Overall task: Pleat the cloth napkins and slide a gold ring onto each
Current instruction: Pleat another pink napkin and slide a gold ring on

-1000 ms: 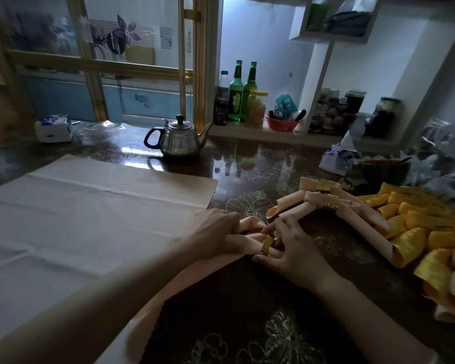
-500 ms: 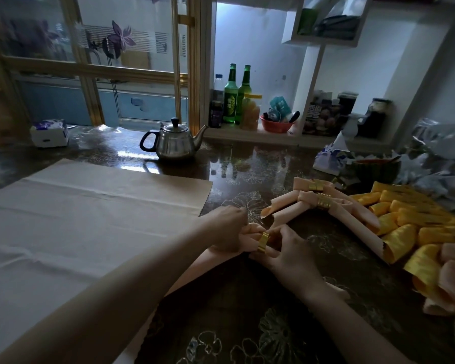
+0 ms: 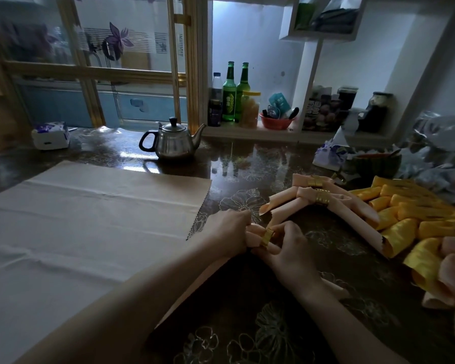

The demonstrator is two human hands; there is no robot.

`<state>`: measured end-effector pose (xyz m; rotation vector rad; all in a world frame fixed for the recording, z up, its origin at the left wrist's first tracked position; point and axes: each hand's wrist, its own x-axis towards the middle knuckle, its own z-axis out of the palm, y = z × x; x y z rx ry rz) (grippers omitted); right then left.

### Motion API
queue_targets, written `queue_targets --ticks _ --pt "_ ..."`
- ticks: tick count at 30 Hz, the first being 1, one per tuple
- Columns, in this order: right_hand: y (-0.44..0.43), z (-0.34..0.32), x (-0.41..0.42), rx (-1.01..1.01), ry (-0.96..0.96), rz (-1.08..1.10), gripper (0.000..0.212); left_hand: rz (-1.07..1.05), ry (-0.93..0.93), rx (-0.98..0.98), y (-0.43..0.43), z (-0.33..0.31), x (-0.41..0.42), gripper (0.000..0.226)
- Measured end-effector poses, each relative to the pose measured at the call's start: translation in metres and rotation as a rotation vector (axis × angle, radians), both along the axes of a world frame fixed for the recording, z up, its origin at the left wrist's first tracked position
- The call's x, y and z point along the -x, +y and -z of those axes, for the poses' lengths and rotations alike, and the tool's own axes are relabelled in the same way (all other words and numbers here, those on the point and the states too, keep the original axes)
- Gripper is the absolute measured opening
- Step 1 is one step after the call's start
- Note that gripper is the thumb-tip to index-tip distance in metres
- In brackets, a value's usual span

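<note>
Our left hand [image 3: 230, 232] grips the pleated peach cloth napkin [image 3: 254, 232]; our right hand [image 3: 290, 244] pinches the gold metal ring [image 3: 267, 237] around it

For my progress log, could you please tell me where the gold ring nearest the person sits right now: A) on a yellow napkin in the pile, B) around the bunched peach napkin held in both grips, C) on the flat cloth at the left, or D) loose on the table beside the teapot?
B: the gold ring encircles the bunched peach napkin, which the left grip holds while the right grip pinches the ring.
</note>
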<state>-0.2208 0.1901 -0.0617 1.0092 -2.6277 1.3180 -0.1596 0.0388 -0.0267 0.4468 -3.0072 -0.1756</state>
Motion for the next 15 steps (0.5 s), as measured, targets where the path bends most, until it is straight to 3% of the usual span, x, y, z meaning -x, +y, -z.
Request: queue_targets --ticks 4,10,15 --pt "0.001 0.001 0.002 -0.009 0.01 0.03 0.053 0.029 0.087 -0.082 -0.007 0.011 -0.01 0.039" --pt "0.01 -0.001 0.007 0.046 -0.103 -0.198 0.052 0.19 0.166 -0.352 -0.024 0.016 -0.017 0.031" --pt "0.014 -0.005 0.01 0.057 -0.119 -0.307 0.056 0.24 0.068 -0.503 -0.03 0.005 -0.021 0.037"
